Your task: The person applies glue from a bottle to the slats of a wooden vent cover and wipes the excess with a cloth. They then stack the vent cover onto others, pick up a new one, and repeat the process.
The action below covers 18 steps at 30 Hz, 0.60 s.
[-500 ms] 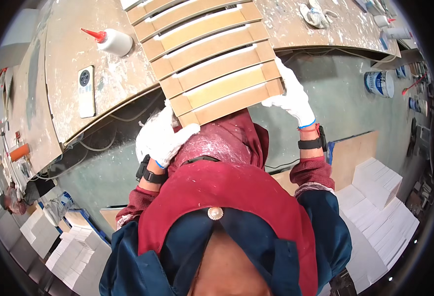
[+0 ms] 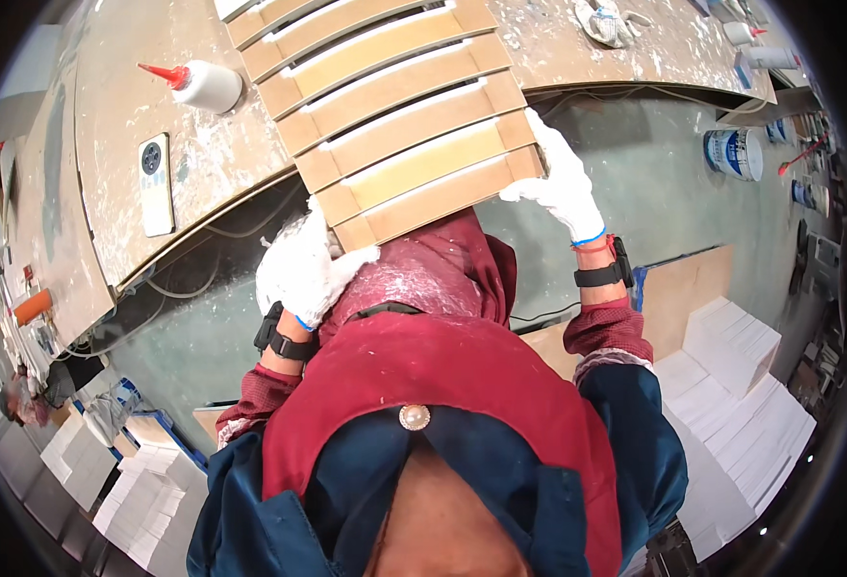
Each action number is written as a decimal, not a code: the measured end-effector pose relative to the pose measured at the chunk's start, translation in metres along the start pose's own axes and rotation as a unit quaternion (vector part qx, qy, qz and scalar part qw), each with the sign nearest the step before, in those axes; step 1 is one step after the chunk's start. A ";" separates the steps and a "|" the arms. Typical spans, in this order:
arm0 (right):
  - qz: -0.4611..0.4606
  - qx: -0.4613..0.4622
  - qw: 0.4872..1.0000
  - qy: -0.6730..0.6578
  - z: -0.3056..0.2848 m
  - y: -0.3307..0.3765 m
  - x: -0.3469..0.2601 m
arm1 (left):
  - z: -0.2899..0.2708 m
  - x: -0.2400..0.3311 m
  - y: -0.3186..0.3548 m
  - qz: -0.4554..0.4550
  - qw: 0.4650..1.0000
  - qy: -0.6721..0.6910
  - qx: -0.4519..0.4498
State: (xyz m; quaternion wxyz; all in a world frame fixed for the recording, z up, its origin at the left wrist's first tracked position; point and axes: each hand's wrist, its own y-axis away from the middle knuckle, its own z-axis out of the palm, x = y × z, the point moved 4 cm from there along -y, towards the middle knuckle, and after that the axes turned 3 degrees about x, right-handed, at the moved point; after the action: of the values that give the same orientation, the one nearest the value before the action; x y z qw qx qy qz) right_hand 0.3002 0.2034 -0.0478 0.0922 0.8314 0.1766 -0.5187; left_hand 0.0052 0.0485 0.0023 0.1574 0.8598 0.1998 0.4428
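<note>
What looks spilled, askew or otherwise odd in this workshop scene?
White smears streak the wooden workbench near the phone, and whitish residue marks the red apron. Both look like stray material on plain surfaces; whether wet or dry, I cannot tell.

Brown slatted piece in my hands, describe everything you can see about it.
The brown slatted piece has flat strips crosswise in rows, some with lighter yellowish middles, with dark gaps and white edges between. It looks like fibreboard or cardboard. It runs forward and slightly leftward, its far end cut off by the picture's top. The white-gloved left hand holds its near left corner; the white-gloved right hand, its right edge. Its underside is hidden.
</note>
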 end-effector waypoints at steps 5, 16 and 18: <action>-0.014 0.033 0.999 0.031 0.004 -0.008 -0.006 | 0.013 -0.026 -0.007 0.045 0.971 0.229 0.050; 0.052 0.035 0.994 0.084 0.002 -0.023 -0.013 | 0.015 -0.028 -0.018 -0.040 0.959 0.255 0.119; 0.038 0.082 0.994 0.056 -0.004 -0.014 -0.004 | 0.013 -0.026 -0.014 -0.021 0.960 0.265 0.087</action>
State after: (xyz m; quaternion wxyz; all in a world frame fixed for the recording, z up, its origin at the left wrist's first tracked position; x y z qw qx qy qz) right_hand 0.2959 0.2172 -0.0418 0.0335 0.8699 0.1071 -0.4803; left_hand -0.0006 0.0471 -0.0290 0.0326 0.7178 0.2900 0.6321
